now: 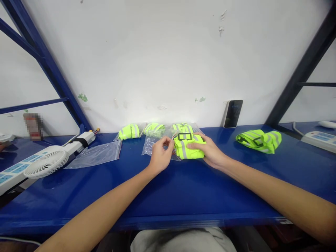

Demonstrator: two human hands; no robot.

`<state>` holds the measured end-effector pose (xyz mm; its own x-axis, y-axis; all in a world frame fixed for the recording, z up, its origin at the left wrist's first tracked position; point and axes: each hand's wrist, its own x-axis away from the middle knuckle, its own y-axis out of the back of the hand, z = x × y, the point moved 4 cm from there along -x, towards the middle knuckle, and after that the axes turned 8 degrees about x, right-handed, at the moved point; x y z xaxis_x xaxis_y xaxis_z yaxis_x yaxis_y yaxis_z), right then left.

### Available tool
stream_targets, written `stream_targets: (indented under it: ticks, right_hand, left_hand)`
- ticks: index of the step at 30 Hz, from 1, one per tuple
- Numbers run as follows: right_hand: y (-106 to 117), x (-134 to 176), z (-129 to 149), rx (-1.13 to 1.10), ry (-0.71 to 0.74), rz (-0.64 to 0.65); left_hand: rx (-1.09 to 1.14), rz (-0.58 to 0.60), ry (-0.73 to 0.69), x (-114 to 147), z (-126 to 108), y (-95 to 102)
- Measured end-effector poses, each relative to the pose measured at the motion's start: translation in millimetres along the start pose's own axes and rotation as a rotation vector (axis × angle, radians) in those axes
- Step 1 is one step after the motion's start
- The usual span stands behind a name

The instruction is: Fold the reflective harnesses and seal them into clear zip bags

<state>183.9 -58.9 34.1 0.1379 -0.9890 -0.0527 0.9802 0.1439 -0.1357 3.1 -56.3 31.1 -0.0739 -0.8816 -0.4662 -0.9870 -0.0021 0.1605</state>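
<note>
My right hand (214, 150) is closed round a folded yellow-green reflective vest (193, 150), its thumb lying across the front. Grey reflective stripes and a black rectangular buckle (184, 136) show on the bundle. At its left side, my left hand (161, 154) pinches the edge of a clear plastic bag (175, 156); its fingertips partly hide that edge. Just behind the hands lie more folded vests, one (182, 128) at the middle, one (154, 129) in clear plastic, and one (129, 132) farther left. Another loosely folded vest (258, 140) rests to the right.
A flat clear bag (98, 154) lies on the blue table (168, 196) at left, beside a white fan (47, 162) and a long power strip (18, 168). A black-screened device (233, 113) leans against the wall. Blue posts (49, 66) rise at the left.
</note>
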Motion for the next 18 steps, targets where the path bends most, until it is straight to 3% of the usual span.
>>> stream_targets:
  ticks: [4, 7, 11, 18]
  right_hand:
    - [0, 1, -2, -0.057, -0.013, -0.002]
    - [1, -3, -5, -0.020, 0.055, -0.042]
    - [2, -8, -6, 0.138, 0.155, -0.101]
    - [-5, -2, 1, 0.529, 0.371, -0.169]
  left_hand:
    - [-0.038, 0.085, -0.073, 6, -8, -5.4]
    - [-0.208, 0.090, -0.167, 9, -16, -7.0]
    - [-0.403, 0.048, -0.288, 10, -25, -6.6]
    - [-0.697, 0.108, -0.437, 16, -32, -19.1]
